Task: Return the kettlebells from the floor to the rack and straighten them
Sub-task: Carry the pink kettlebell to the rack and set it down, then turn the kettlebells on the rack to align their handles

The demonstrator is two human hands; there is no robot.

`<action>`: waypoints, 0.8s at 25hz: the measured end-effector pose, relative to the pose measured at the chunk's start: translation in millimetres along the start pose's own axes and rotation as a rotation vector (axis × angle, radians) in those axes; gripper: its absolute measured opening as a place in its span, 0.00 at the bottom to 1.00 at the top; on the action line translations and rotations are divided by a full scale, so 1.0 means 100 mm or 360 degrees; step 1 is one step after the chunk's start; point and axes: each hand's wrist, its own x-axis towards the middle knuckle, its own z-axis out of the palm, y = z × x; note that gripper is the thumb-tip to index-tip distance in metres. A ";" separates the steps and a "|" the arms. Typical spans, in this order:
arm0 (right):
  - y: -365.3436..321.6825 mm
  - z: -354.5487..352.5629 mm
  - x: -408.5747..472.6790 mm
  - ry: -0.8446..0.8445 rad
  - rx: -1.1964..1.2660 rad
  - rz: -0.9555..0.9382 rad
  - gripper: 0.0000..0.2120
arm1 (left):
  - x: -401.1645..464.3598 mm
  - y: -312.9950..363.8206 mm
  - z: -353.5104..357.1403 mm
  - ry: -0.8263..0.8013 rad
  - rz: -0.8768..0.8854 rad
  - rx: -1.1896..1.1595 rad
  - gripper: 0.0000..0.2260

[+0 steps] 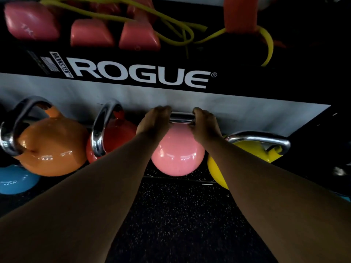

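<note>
A pink kettlebell (177, 150) with a chrome handle sits in the middle of the rack's lower shelf (176, 177). My left hand (154, 122) and my right hand (205, 124) both grip its handle, one at each end. To its left stand a red kettlebell (115, 135) and an orange kettlebell (51, 147), their handles turned sideways. A yellow kettlebell (252, 150) stands on its right, partly hidden by my right forearm. A blue kettlebell (15, 181) shows at the far left, lower down.
The rack's black beam (144, 73) with white lettering crosses above the kettlebells. Pink dumbbells (91, 33) and a yellow resistance band (178, 33) lie on the upper shelf. Dark speckled rubber floor (180, 224) lies below, between my forearms.
</note>
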 end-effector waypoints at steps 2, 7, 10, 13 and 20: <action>0.01 -0.03 -0.03 -0.0075 0.0007 -0.0038 0.14 | -0.05 0.07 -0.09 -0.0084 0.0118 0.0116 0.15; 0.15 -0.35 -0.32 -0.0041 -0.0105 -0.0171 0.24 | -0.37 0.25 -0.22 -0.0143 0.0405 0.0382 0.32; 0.40 -0.73 -0.61 -0.0005 -0.0204 -0.0229 0.22 | -0.58 0.64 -0.26 -0.0053 0.0549 0.0375 0.31; 0.74 -1.14 -1.00 0.0034 -0.0253 -0.0335 0.18 | -0.81 1.16 -0.16 -0.0060 0.0702 0.0409 0.27; 1.88 -2.31 -2.01 0.0088 -0.0432 -0.0205 0.15 | -1.50 2.69 0.43 -0.0134 0.0945 0.0554 0.26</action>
